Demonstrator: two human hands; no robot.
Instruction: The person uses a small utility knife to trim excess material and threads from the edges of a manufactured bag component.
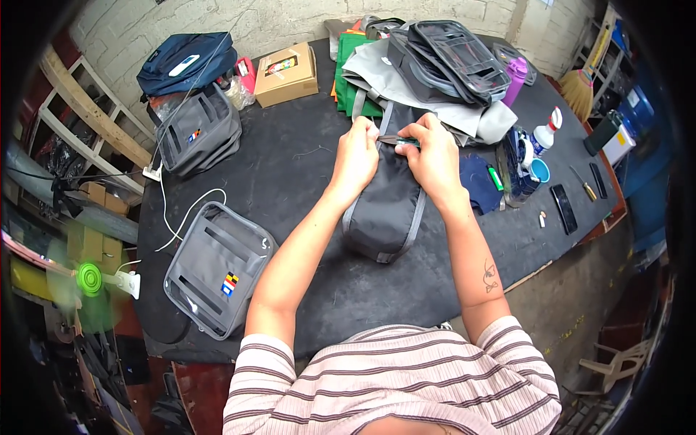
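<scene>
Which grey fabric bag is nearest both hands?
The dark grey fabric bag with lighter grey edging, its far end at the left hand and right hand; other grey bags lie farther left or back.

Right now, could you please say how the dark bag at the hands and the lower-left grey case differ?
The dark bag lies at the left hand and right hand; the grey case sits further left. The grey case bears a colourful patch; the dark bag shows none. The dark bag looks narrower than the grey case. Both are edged in grey.
</scene>
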